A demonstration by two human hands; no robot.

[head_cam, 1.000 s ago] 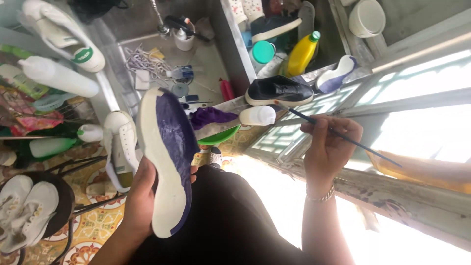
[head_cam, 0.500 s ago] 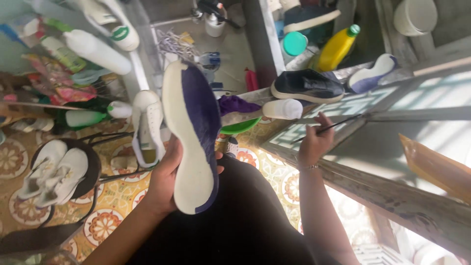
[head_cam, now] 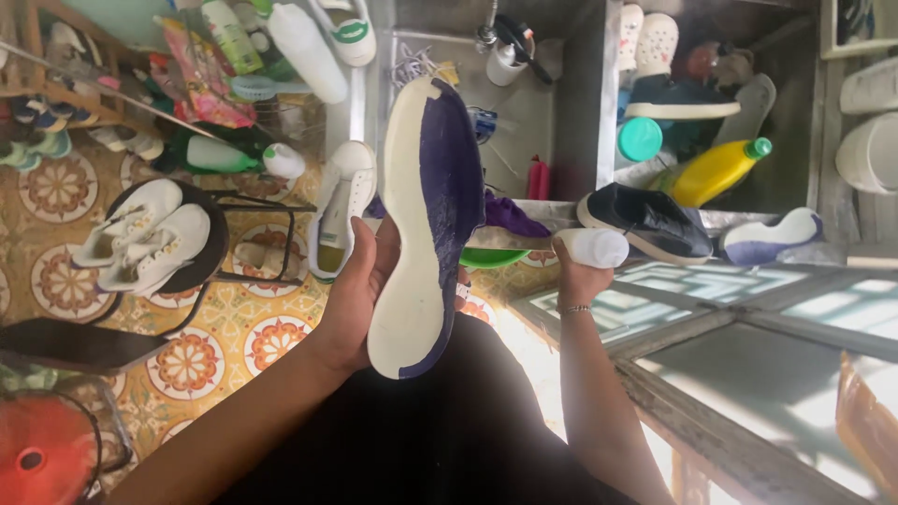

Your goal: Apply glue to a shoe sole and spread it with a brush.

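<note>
The right hand (head_cam: 578,273) has dropped from the brush to a white bottle (head_cam: 593,247) at three o'clock, fingers wrapped around it. The left hand (head_cam: 360,295) grips the shoe sole (head_cam: 426,220), fingers pressed along its edge. Purple covers roughly half the sole; the rest is white.

Shoe (head_cam: 426,224) in left hand (head_cam: 360,290), right hand (head_cam: 580,276) beside it rightward.

Both hands raised, left (head_cam: 360,290) gripping, right (head_cam: 578,271) closed.

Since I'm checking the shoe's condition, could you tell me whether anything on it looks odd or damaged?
Yes. The sole held up by the left hand is unevenly coloured: dark purple covers one side, patchy at the edges, while the rest is off-white. The right hand reaches towards a small white bottle.
</note>
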